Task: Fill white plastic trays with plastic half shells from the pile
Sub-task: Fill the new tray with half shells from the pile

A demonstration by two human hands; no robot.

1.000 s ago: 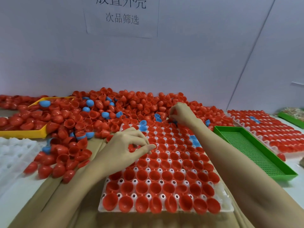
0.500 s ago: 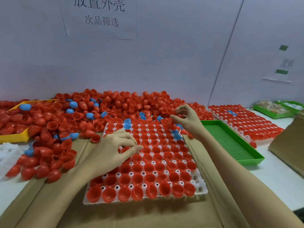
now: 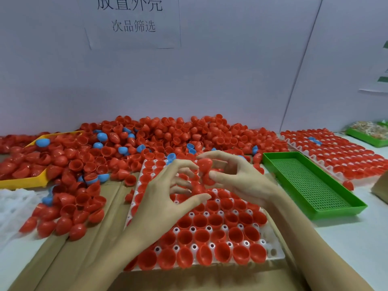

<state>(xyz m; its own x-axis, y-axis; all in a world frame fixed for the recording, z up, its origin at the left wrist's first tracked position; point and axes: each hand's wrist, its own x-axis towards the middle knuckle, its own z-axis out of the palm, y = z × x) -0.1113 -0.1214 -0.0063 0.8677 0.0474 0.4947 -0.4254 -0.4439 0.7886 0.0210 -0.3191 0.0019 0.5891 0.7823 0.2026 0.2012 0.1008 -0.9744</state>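
Head view: the right hand point(image 3: 237, 179) has its grip curled round red half shells point(image 3: 204, 164) — apparently two — above the white tray point(image 3: 270, 252). The left hand point(image 3: 168, 198) hovers beside them, fingers spread and loosely bent, holding nothing. The pile point(image 3: 168, 135) lies behind on the surface.

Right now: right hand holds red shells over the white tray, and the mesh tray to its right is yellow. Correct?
Not quite. In the head view the mesh tray to the right is green, not yellow. The rest stands: the right hand holds red shells over the white tray.
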